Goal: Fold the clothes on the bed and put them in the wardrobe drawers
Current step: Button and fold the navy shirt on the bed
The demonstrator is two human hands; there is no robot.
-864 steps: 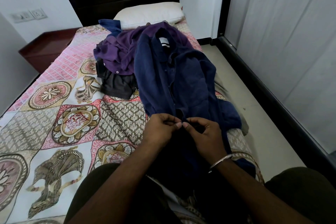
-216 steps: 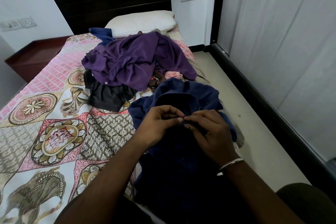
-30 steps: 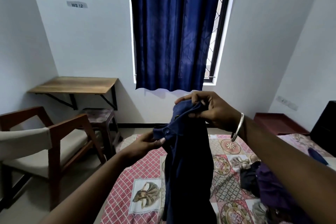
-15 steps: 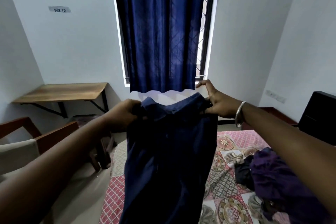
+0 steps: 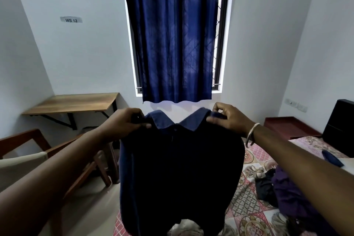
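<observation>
We held the navy shirt (image 5: 178, 168) up in the air between our two hands, out in front of us and above the near edge of the bed (image 5: 254, 203). Our left hand (image 5: 126, 124) gripped the left shoulder just beside the collar (image 5: 178, 120), fingers curled over the cloth with the thumb pressed along the front. Our right hand (image 5: 229, 119) pinched the right shoulder seam between thumb and fingertips, a bangle (image 5: 251, 134) on that wrist. The shirt hung straight down from both hands, collar uppermost, its long axis vertical and its buttoned front facing us. Both forearms reached forward and slightly upward, about level with each other.
</observation>
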